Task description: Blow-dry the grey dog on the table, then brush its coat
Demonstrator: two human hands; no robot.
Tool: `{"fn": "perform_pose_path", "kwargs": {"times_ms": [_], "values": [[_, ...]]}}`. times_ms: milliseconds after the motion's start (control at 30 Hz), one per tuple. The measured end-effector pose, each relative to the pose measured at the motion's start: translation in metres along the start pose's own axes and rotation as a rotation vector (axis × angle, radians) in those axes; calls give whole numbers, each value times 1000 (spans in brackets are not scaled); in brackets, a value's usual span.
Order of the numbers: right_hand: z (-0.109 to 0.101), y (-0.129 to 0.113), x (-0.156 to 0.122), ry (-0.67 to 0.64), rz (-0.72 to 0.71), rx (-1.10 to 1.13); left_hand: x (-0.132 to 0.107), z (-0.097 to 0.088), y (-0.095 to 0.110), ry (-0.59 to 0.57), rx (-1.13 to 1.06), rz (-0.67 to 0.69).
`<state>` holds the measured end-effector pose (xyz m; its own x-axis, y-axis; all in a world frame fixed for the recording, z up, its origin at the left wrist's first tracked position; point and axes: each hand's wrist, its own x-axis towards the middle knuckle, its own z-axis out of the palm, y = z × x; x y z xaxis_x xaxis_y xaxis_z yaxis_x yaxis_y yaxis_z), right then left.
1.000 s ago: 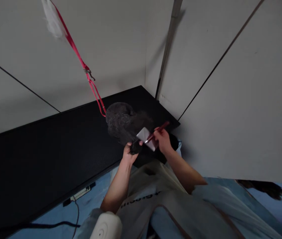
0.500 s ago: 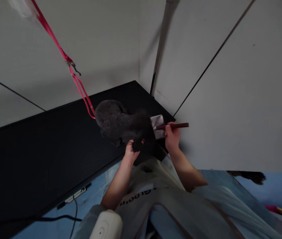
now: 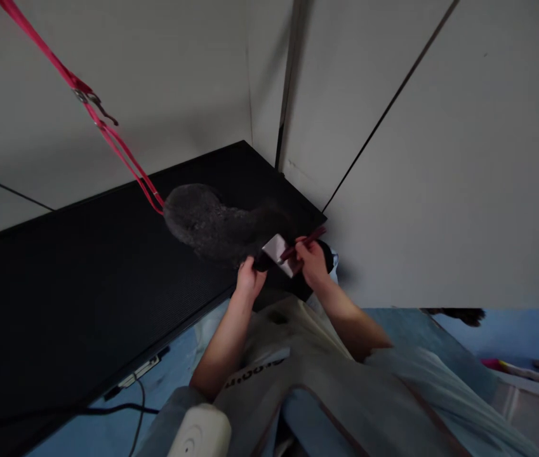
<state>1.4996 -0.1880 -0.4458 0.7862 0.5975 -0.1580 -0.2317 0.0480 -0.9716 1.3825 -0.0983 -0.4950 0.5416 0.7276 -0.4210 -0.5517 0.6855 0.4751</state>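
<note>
A dark grey dog point(image 3: 207, 222) with a short-clipped back is on the black tabletop point(image 3: 145, 279), its darker, shaggier end near me. My left hand point(image 3: 250, 279) grips dark fur at that end, perhaps an ear; the exact part is hard to make out. My right hand point(image 3: 313, 261) is closed around the dark red handle of a slicker brush point(image 3: 276, 249). The brush's pale, flat back faces up, and its head lies over the dark fur just right of my left hand. Its bristles are hidden.
A pink loop leash point(image 3: 126, 155) with a metal clasp runs from the upper left to the dog. Pale walls point(image 3: 416, 171) border the table. A black cable point(image 3: 107, 409) crosses at lower left, and a white device point(image 3: 201, 431) sits near my left sleeve.
The slicker brush has moved left and down, from beside the dog onto the fur near my left hand, and has tilted. My left hand keeps its grip. The whole view has shifted slightly.
</note>
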Motion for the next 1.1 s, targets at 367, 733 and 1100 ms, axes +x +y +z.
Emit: {"fn": "perform_pose_path", "kwargs": {"times_ms": [367,733,1100], "values": [[-6,-2,4,159,-101,29,8,8,1,110,31,73],[27,-30,8,40,-250,24,9,19,43,21,31,241],[72,-57,8,-230,-306,-231,2,18,59,32,-61,197]]}}
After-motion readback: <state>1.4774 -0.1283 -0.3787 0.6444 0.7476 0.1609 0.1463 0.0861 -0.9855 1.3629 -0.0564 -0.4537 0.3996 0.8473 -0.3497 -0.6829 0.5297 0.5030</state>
